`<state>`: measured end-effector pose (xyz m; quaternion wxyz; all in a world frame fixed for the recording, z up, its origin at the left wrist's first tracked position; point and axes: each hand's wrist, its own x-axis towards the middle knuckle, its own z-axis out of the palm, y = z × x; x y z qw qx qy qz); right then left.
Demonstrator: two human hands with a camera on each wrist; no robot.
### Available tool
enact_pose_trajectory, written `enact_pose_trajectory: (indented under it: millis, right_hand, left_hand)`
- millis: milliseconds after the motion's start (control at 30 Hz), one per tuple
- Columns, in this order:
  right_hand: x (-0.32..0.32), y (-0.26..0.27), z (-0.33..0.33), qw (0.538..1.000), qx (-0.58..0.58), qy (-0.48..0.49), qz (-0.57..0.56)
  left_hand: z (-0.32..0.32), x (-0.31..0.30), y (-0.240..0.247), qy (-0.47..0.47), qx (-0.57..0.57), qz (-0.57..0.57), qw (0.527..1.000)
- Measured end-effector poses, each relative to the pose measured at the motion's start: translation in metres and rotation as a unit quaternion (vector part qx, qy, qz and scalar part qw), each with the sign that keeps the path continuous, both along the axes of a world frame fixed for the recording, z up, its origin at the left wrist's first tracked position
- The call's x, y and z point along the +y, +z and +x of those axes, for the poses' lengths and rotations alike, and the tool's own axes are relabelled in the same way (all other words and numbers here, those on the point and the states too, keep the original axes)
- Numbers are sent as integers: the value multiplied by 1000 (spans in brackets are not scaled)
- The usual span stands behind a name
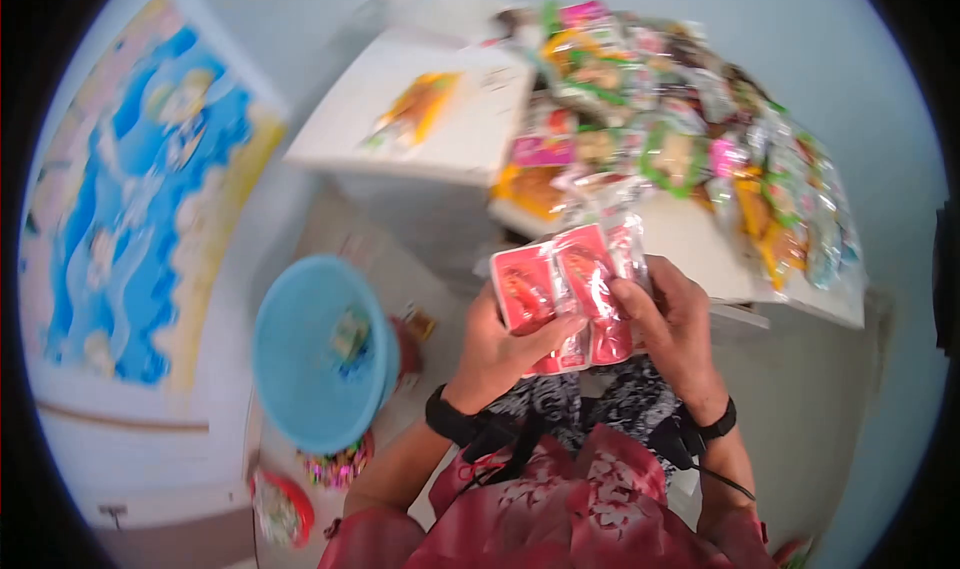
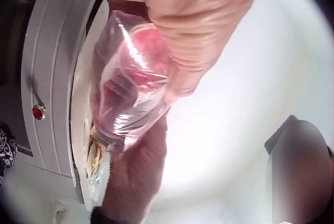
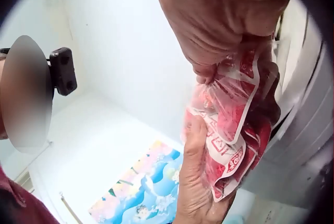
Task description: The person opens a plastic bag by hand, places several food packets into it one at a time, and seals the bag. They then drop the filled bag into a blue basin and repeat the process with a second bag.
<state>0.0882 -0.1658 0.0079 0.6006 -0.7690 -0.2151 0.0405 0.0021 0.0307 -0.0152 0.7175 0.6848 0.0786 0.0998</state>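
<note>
Both hands hold several red-and-white plastic packets [image 1: 585, 274] in front of the body. The left hand [image 1: 505, 344] grips the left side of the bunch, its thumb across the front. The right hand [image 1: 675, 324] pinches the right side, thumb on the front packet. Shiny clear wrapping shows on a packet [image 2: 138, 67] under the left hand [image 2: 190, 20] in the left wrist view. From the right wrist, the packets [image 3: 229, 135] lie overlapped between the right hand [image 3: 224, 20] above and the left hand [image 3: 195, 182] below. Fingers behind the packets are mostly hidden.
Many colourful snack packets [image 1: 680, 119] are heaped on a white surface [image 1: 700, 239] beyond the hands. One yellow packet [image 1: 415, 109] lies on a white top [image 1: 480, 119] to the left. A blue basin [image 1: 290, 359] stands lower left, near a red container [image 1: 285, 509].
</note>
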Motion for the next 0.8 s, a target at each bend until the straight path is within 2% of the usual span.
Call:
enact_pose_trajectory:
  millis: [33,167,200,333,367,433,467,533,567,600,633,733,800]
  right_hand:
    - [12,-6,-5,999,19,31,0]
    - [52,-32,-13,990,77,114,-14]
    - [62,-40,-15,988,75,134,-17]
    - [103,-64,-27,949,190,249,47]
    - [110,-70,-27,934,209,288,28]
    - [124,-83,-33,925,209,311,61]
    - [128,-87,-36,921,210,321,77]
    - [127,-83,-36,901,263,338,68]
    - [124,-84,-35,900,268,336,71]
    - [121,-86,-34,900,271,333,75]
    - [116,-88,-33,902,270,330,66]
    - [101,-97,-31,905,278,321,25]
    - [94,-103,-32,905,285,315,6]
  left_hand:
    - [-9,8,-5,7,2,-58,998]
    - [-41,38,-32,97,35,-163,981]
    - [-49,46,-37,112,35,-174,978]
    - [-82,78,-58,181,14,-221,958]
    - [-90,89,-58,196,17,-228,954]
    - [-109,113,-61,252,31,-200,946]
    - [-128,139,-85,268,17,-51,962]
    - [-159,181,-98,304,14,-20,952]
    - [-165,200,-91,328,22,-135,935]
    - [-171,222,-89,344,2,-109,933]
    - [-187,255,-113,383,33,-125,915]
    - [-206,296,-137,396,81,-132,905]
    - [-230,328,-192,407,135,-138,893]
